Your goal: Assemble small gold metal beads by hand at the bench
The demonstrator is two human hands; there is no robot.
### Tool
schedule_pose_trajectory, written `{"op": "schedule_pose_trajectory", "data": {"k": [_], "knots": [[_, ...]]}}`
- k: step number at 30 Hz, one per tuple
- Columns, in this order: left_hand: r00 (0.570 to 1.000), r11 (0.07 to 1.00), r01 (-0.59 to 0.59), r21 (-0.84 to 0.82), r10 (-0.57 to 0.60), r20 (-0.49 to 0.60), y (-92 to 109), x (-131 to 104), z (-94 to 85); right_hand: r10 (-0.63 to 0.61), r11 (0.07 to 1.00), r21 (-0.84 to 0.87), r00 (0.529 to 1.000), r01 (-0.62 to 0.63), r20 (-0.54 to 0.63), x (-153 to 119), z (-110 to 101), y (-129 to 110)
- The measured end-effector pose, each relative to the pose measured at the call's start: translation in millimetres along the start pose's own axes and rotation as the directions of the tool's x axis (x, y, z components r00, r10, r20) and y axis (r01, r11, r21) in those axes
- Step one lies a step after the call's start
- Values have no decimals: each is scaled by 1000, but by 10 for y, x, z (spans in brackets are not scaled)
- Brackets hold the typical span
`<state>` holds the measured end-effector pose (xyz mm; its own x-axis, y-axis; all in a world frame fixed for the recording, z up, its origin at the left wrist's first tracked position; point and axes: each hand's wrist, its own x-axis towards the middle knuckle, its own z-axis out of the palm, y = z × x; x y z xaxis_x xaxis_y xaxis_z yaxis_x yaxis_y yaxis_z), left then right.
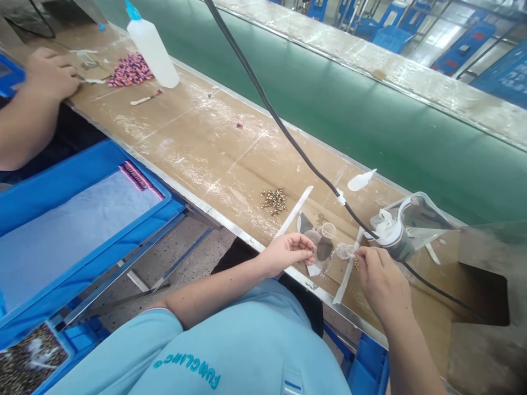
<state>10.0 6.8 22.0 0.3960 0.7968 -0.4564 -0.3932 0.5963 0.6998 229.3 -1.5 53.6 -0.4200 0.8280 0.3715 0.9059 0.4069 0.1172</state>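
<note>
My left hand [290,254] is closed in a pinch at the bench's front edge, with a tiny brownish piece at its fingertips. My right hand [382,277] pinches the end of a small clear plastic scoop-like item [345,251]. Between the hands lies a round greyish patch [324,249] with a dark middle, and a small clear round cup [328,230] stands at its upper edge. Up and left of my left hand is a pile of small brass-coloured rings [274,202]. Several similar small pieces [356,264] lie beside my right hand's fingertips.
A black cable [272,107] crosses above the bench. Right of centre sits a bag with white material [387,227]. A white bottle [153,52], a pink-purple pile [130,70] and another person's hand [51,74] are at left, above a blue tray [93,159].
</note>
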Motion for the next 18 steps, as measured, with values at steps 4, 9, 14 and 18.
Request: {"op": "schedule_pose_trajectory", "data": {"k": [4,9,14,18], "knots": [[999,1000,6,22,-7,46,-44,23,32,-44,999,-27,999,44,18,24,-12,-1],[997,1000,2,10,-3,79,-114,47,-34,-86,995,-41,996,87,36,49,-31,-7],[995,1000,-14,-3,14,102,-130,49,-65,-129,989,-73,991,131,39,64,-45,10],[994,1000,-18,-20,20,106,-125,58,-54,-43,999,-4,998,43,34,44,-67,1]]}}
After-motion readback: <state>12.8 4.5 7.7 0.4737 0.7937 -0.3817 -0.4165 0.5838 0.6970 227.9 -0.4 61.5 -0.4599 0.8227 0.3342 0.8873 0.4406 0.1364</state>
